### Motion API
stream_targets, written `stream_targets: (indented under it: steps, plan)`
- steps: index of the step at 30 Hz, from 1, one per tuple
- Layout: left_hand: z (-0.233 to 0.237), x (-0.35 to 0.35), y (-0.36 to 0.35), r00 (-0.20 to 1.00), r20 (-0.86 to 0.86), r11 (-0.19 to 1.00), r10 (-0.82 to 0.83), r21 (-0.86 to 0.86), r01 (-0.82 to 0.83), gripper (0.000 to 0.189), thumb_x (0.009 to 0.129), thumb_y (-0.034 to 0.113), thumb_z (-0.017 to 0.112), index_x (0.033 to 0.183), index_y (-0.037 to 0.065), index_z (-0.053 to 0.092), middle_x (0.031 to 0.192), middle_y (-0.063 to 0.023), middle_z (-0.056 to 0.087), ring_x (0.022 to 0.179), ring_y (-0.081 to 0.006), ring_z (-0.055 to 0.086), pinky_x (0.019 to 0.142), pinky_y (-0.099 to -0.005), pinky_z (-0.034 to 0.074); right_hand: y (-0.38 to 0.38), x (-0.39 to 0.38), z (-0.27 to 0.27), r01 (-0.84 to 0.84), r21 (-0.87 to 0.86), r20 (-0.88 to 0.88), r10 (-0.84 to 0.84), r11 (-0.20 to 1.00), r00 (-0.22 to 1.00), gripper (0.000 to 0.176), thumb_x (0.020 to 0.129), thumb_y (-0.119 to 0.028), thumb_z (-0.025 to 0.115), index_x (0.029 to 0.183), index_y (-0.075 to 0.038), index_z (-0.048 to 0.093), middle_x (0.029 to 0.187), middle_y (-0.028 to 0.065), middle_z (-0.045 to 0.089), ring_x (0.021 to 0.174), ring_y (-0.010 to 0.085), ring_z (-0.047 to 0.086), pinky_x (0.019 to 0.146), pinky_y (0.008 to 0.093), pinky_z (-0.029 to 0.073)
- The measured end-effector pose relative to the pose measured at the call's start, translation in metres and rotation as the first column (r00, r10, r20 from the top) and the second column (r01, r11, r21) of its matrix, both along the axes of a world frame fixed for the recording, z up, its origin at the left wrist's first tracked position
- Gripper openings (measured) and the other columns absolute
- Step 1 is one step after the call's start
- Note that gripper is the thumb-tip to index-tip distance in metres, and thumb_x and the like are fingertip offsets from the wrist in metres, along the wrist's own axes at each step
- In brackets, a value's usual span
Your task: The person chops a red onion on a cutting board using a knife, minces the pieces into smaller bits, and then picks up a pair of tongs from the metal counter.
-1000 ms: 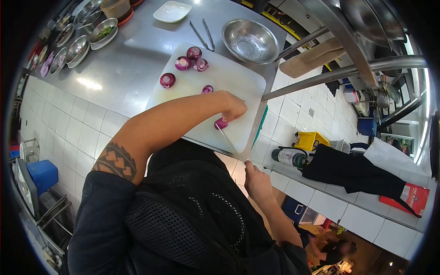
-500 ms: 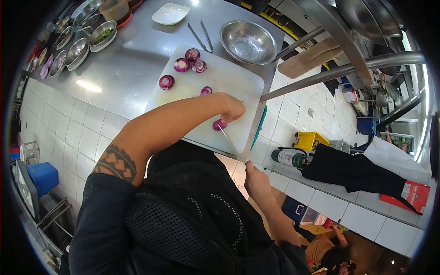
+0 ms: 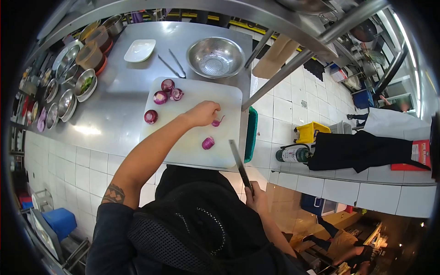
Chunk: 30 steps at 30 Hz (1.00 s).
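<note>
My left hand reaches over the white cutting board with its fingers curled. A small purple onion end with a thin tail of skin is at its fingertips, apparently pinched; the exact contact is hard to see. Nearer me lies a peeled red onion. My right hand grips a knife by its handle, the blade pointing away from me beside the board's right edge. Several more red onions, including one at the left, rest on the board's far left part.
Beyond the board are metal tongs, a white dish and a steel bowl. A green bin hangs beside the table's right edge. Metal posts rise at the right. Bowls line the left. Other people are farther off.
My left hand has moved off the onion on the board, which now lies alone. The knife has come away from that onion to the right, its blade raised. The camera view has shifted.
</note>
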<state>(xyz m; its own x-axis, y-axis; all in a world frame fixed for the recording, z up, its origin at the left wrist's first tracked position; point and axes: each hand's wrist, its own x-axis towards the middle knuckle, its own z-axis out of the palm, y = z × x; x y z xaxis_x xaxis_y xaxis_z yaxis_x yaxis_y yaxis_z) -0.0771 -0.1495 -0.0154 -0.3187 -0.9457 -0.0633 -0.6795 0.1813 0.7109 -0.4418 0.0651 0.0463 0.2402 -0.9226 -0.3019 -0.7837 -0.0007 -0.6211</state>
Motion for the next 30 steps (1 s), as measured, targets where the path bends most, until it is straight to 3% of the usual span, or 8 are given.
stream_targets:
  steps: [4,6,11,14,20,23,25,30]
  plan:
    - [-0.011,-0.028,0.005,0.991,0.046,0.973,0.123,-0.203,-0.112,0.025,0.094,0.012,0.072,0.115,0.0,0.077,0.106,-0.0204,0.077,0.103,-0.0405,0.073,0.092,-0.046,0.057,0.001,0.01,-0.029,0.246,0.144,0.268,-0.277,0.959,0.923,0.014,0.107,-0.013,0.064,0.111,0.0,0.059,0.084,0.0223,0.066,0.071,0.03,0.066,0.068,0.0444,0.051]
    - [-0.012,-0.028,0.002,0.998,0.058,0.993,0.008,-0.118,-0.001,0.024,0.095,0.013,0.073,0.115,0.0,0.077,0.104,-0.0198,0.077,0.101,-0.0386,0.074,0.092,-0.0448,0.058,-0.002,0.012,-0.037,0.281,0.164,0.331,-0.322,0.945,0.887,0.015,0.107,-0.012,0.064,0.11,0.001,0.058,0.083,0.0216,0.064,0.076,0.0236,0.063,0.07,0.0423,0.051]
    - [-0.003,-0.004,0.013,0.934,-0.001,0.911,-0.357,0.219,0.349,0.023,0.096,0.009,0.074,0.116,-0.001,0.077,0.099,-0.0168,0.077,0.096,-0.0308,0.075,0.089,-0.04,0.058,-0.01,0.027,-0.027,0.212,0.163,0.362,-0.258,0.964,0.896,0.018,0.106,-0.013,0.065,0.112,0.002,0.057,0.085,0.0248,0.065,0.076,0.0351,0.065,0.074,0.0443,0.052]
    - [-0.018,0.007,0.02,0.958,-0.233,0.909,-0.17,0.339,0.243,0.023,0.096,0.005,0.074,0.118,-0.001,0.078,0.102,-0.0147,0.076,0.093,-0.027,0.075,0.088,-0.0376,0.058,-0.012,0.042,-0.021,0.173,0.158,0.374,-0.221,0.972,0.901,0.02,0.104,-0.014,0.066,0.114,0.001,0.057,0.088,0.0303,0.066,0.082,0.0447,0.068,0.075,0.0477,0.052]
    - [-0.005,0.01,0.028,0.989,-0.113,0.995,-0.091,0.022,0.094,0.024,0.097,0.004,0.073,0.119,-0.002,0.077,0.116,-0.0151,0.072,0.104,-0.0299,0.072,0.095,-0.0383,0.057,-0.018,0.046,-0.036,0.15,0.125,0.346,-0.185,0.981,0.92,0.02,0.104,-0.012,0.065,0.114,0.003,0.056,0.094,0.0339,0.068,0.09,0.0517,0.069,0.079,0.0507,0.053]
    - [0.017,0.005,0.041,0.985,-0.064,0.987,-0.161,-0.031,0.16,0.025,0.094,0.002,0.072,0.119,-0.001,0.077,0.116,-0.015,0.071,0.11,-0.0332,0.069,0.098,-0.041,0.056,-0.018,0.049,-0.032,0.175,0.177,0.363,-0.229,0.969,0.903,0.021,0.103,-0.012,0.065,0.114,0.003,0.055,0.095,0.0341,0.068,0.092,0.0514,0.07,0.079,0.051,0.053]
    - [0.009,0.002,0.041,0.959,0.144,0.942,-0.244,-0.199,0.269,0.028,0.092,0.001,0.071,0.119,0.0,0.077,0.118,-0.0153,0.071,0.112,-0.0355,0.068,0.099,-0.0435,0.056,-0.019,0.049,-0.035,0.182,0.159,0.399,-0.232,0.97,0.887,0.021,0.103,-0.011,0.066,0.114,0.003,0.056,0.096,0.0343,0.068,0.094,0.0514,0.07,0.081,0.0507,0.054]
    - [0.003,0.0,0.031,0.954,0.016,0.954,-0.299,-0.021,0.299,0.03,0.088,-0.002,0.073,0.118,0.0,0.077,0.117,-0.0161,0.072,0.106,-0.035,0.07,0.093,-0.0426,0.057,-0.018,0.047,-0.032,0.173,0.133,0.382,-0.211,0.976,0.9,0.022,0.102,-0.011,0.067,0.117,0.004,0.058,0.098,0.0346,0.068,0.097,0.052,0.07,0.084,0.0504,0.055]
